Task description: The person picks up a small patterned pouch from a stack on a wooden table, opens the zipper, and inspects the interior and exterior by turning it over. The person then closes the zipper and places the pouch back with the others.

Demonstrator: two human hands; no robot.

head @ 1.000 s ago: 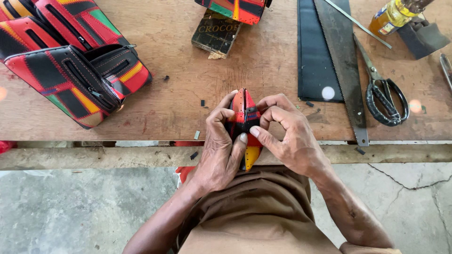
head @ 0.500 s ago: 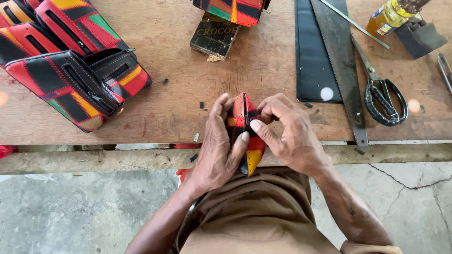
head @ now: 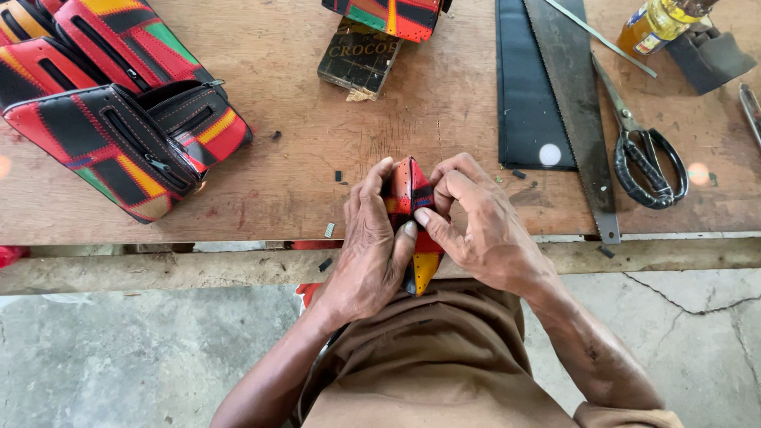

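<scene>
1. The left hand (head: 369,242) is curled shut around the left side of a small patchwork leather piece (head: 411,190), fingers wrapped over its far edge and the thumb pressed on its near face.
2. The right hand (head: 479,226) closes on the same piece from the right, fingers bent over the top and the thumb tip meeting the left thumb at the middle.
3. The piece stands on edge between the two hands at the near edge of the wooden workbench (head: 317,158), partly overhanging it above the person's lap.
4. It is folded, made of red, black and orange panels with a yellow tip at its near end, and a row of small stitch holes runs along its edge.
5. At far left lie several finished patchwork pouches (head: 127,135) in red, black, yellow and green, with zips.
6. Far of the hands sits a dark rectangular block (head: 358,59), with another patchwork item (head: 388,14) beyond it.
7. To the right lie a black sheet of material (head: 523,95), a hand saw (head: 575,103), black-handled scissors (head: 646,154) and a yellow bottle (head: 654,24).
8. Small dark offcuts are scattered on the wood near the hands.
</scene>
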